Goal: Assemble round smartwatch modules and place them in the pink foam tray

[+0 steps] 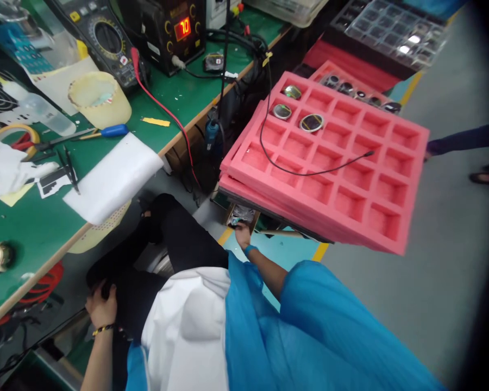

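One thigh (136, 293) is covered by the left hand (101, 308), perhaps for balance; a box (253, 219) below the pink tray's (309, 204) near edge is reached by the right hand (243, 237). Neither grip is discernible.

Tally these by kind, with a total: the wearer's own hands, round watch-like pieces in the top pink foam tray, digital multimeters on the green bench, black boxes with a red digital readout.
Left hand and right hand: 2
Round watch-like pieces: 3
Digital multimeter: 1
Black box with red readout: 1
Total: 7
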Action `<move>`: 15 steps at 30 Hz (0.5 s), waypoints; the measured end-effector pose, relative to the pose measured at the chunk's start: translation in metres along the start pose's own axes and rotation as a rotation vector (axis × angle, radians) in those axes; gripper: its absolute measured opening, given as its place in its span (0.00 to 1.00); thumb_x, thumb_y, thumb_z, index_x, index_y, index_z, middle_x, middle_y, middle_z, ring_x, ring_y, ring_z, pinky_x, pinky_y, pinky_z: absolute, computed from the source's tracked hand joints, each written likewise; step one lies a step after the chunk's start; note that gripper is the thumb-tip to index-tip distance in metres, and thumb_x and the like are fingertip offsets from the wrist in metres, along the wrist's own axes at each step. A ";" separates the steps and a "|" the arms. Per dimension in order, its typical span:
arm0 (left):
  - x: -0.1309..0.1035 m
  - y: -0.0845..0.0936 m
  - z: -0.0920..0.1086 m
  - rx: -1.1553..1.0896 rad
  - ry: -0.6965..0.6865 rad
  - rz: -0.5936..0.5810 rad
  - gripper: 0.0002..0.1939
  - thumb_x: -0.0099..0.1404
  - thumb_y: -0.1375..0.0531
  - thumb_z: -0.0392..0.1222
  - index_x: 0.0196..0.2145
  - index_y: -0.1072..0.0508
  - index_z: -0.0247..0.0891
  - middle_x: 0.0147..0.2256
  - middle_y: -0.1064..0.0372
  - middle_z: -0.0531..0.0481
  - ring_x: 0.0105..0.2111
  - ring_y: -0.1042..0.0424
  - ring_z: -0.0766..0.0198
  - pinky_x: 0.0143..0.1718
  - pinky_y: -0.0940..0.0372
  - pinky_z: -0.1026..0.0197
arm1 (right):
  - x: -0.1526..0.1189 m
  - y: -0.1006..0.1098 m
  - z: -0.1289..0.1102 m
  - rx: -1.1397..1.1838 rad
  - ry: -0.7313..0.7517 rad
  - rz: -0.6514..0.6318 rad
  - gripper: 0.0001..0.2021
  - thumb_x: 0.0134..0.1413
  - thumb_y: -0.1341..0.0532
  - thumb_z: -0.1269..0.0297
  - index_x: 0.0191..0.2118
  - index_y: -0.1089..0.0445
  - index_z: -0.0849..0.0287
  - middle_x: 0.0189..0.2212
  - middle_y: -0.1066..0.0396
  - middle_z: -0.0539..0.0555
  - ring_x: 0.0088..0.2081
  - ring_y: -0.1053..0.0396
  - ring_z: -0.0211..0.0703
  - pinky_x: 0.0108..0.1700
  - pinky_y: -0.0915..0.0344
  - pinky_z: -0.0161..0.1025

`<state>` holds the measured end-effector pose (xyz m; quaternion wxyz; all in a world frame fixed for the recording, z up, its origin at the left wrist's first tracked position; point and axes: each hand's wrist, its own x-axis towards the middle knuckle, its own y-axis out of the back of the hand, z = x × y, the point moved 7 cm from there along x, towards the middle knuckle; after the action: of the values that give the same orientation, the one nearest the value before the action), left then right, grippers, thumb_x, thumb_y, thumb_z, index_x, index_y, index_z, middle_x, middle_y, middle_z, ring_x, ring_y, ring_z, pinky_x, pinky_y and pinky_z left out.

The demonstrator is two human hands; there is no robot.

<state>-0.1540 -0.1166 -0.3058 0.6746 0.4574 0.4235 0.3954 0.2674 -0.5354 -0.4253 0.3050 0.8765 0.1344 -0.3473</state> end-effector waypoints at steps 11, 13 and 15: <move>0.068 -0.030 -0.004 0.149 0.141 -0.169 0.48 0.63 0.59 0.69 0.69 0.45 0.30 0.68 0.55 0.25 0.69 0.55 0.36 0.68 0.56 0.38 | -0.085 -0.131 -0.139 -0.400 0.494 -0.469 0.42 0.62 0.49 0.38 0.72 0.54 0.62 0.65 0.54 0.64 0.68 0.49 0.44 0.74 0.45 0.47; 0.066 -0.030 -0.003 0.147 0.146 -0.154 0.47 0.63 0.59 0.68 0.69 0.45 0.31 0.68 0.55 0.25 0.69 0.54 0.34 0.66 0.53 0.36 | -0.098 -0.146 -0.162 -0.500 0.563 -0.407 0.46 0.59 0.46 0.38 0.74 0.61 0.59 0.69 0.67 0.63 0.71 0.58 0.52 0.75 0.51 0.52; 0.060 -0.030 -0.004 0.140 0.147 -0.121 0.46 0.63 0.58 0.67 0.69 0.45 0.33 0.68 0.53 0.27 0.68 0.52 0.32 0.64 0.51 0.34 | -0.111 -0.161 -0.179 -0.590 0.642 -0.333 0.45 0.59 0.43 0.44 0.75 0.63 0.53 0.70 0.79 0.60 0.73 0.68 0.58 0.76 0.60 0.58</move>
<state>-0.1337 -0.0685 -0.3477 0.6307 0.4468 0.5252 0.3561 0.2099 -0.2999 -0.3175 0.4245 0.7819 0.4538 -0.0496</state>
